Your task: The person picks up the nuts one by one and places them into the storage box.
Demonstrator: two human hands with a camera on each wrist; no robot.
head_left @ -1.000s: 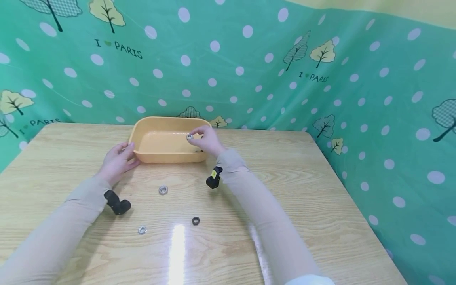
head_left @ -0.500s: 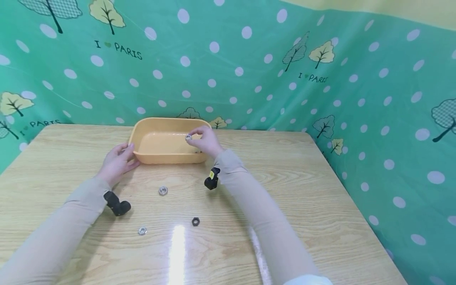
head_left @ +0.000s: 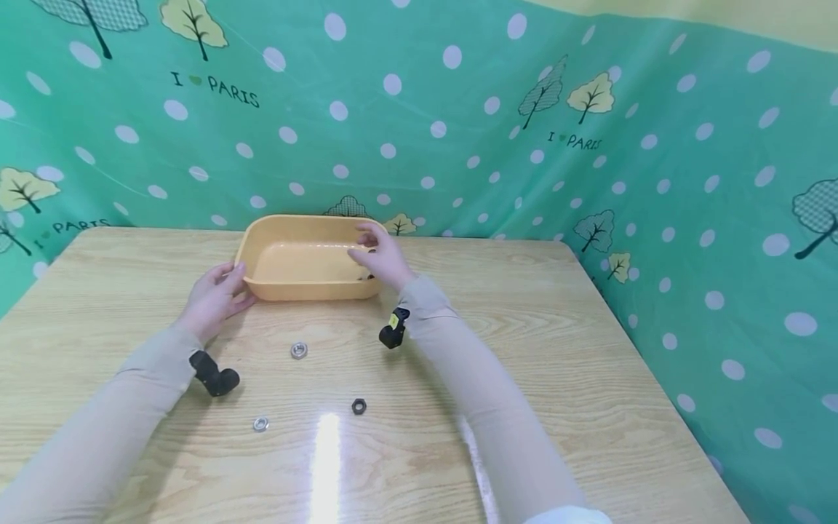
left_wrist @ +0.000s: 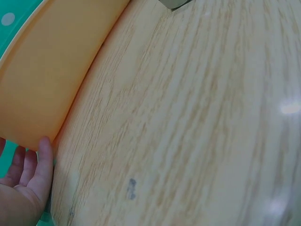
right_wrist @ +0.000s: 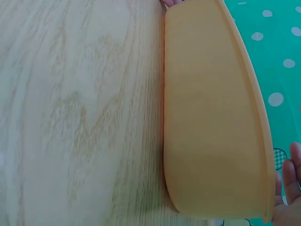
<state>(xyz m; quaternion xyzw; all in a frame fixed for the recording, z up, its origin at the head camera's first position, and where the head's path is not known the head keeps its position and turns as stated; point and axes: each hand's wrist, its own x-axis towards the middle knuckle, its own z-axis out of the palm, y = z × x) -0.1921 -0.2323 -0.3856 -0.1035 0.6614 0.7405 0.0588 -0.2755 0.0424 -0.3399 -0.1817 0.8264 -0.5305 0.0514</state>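
My left hand [head_left: 212, 295] holds the left front corner of an orange plastic basin [head_left: 314, 291], thumb low on its front wall and fingers at its left side. In the left wrist view, fingertips [left_wrist: 44, 143] meet the basin wall. My right hand [head_left: 385, 260] is over the basin's right end, thumb and index finger apart with nothing between them. Small dark pieces [head_left: 370, 276] show inside the basin by that hand, partly hidden by it. In front on the table lie a large silver nut [head_left: 298, 351], a smaller silver nut [head_left: 260, 423] and a black nut [head_left: 358, 406].
The wooden table [head_left: 524, 378] ends at a green dotted curtain [head_left: 419, 131] behind the basin and along the right. Black wrist cameras [head_left: 214, 375] stick out from both forearms, low over the tabletop. A bright light reflection [head_left: 325, 466] lies at the front.
The right thumb and index finger have parted, and the silver nut they pinched has left them over the basin. The left hand, the basin and the nuts on the table stay put.
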